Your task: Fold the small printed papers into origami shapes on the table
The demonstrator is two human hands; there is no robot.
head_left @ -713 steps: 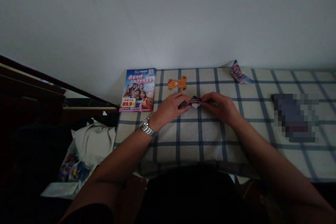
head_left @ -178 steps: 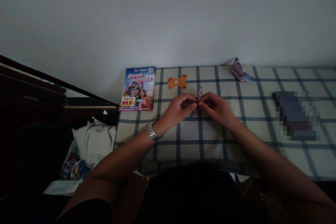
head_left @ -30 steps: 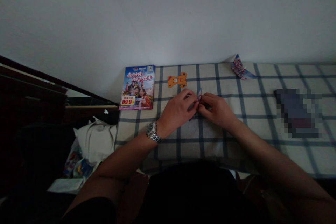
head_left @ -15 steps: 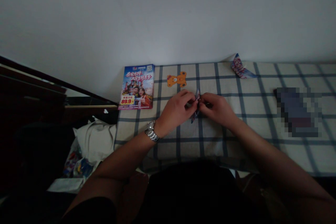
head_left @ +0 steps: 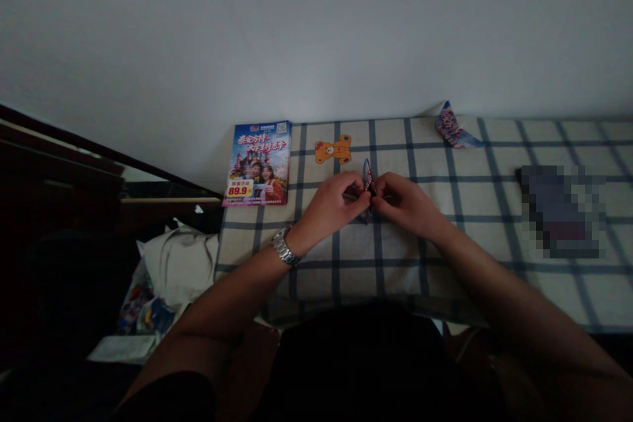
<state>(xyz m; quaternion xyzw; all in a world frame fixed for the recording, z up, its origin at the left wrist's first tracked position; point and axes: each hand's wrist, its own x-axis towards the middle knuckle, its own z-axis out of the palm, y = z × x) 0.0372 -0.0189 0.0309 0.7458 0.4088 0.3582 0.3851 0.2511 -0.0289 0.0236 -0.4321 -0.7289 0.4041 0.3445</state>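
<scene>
A small folded piece of printed paper (head_left: 366, 175), purple and red, stands upright between my two hands over the checked cloth (head_left: 395, 257). My left hand (head_left: 335, 201), with a metal watch on the wrist, pinches it from the left. From the right, my right hand (head_left: 403, 203) pinches the same paper. The fingertips of both hands meet at the paper, and its lower part is hidden behind them.
A colourful flyer (head_left: 258, 163) lies at the cloth's far left corner. An orange bear cut-out (head_left: 333, 149) sits just beyond my hands. Another folded printed paper (head_left: 451, 125) leans by the wall. A blurred dark object (head_left: 561, 211) lies to the right. Bags (head_left: 163, 270) sit below on the left.
The folded paper has turned and risen slightly between my fingers, its tip now pointing up. Both hands stayed in the same spot, still pinching it.
</scene>
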